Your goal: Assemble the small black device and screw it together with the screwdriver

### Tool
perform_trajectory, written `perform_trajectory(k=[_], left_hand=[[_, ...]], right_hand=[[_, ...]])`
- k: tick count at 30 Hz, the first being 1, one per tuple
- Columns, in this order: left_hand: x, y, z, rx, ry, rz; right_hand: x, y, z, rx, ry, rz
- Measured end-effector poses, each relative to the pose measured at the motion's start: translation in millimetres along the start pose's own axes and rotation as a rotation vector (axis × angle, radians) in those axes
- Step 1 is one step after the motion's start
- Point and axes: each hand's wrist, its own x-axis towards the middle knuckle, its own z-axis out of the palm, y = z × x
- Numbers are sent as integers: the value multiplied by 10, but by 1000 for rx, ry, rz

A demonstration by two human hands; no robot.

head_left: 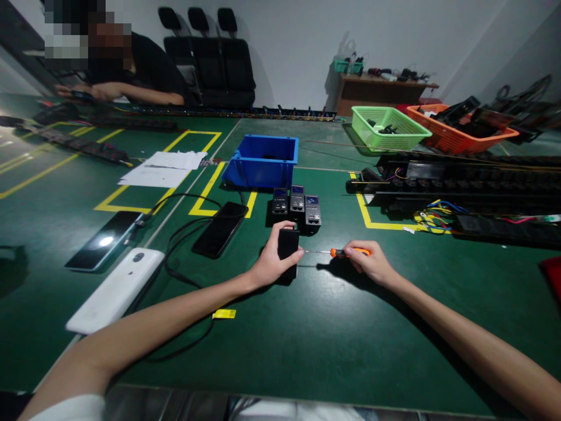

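White sleeve (72, 407), then boxy black device (288, 242)

A light-green basket (380, 140) stands beside an orange basket (475, 140), white papers (158, 174) lying left.

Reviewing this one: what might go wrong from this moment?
1. The screwdriver in the right hand points toward the left hand, its tip close to the thumb; a slip might nick it.
2. The black box is held only by the left hand, so pressure from the side could make it twist.
3. Three small devices stand just beyond the box; a jerk might knock them.
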Motion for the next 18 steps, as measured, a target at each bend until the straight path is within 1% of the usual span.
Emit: perform_trajectory(k=[6, 11, 18], left_hand=[[3, -2, 0, 1, -1, -7], [6, -14, 7, 13, 27, -1], [3, -1, 3, 13, 16, -11]], right_hand=[[5, 23, -2, 8, 2, -1], [-3, 29, -6, -4, 2, -5], [-4, 27, -2, -3, 7, -10]])
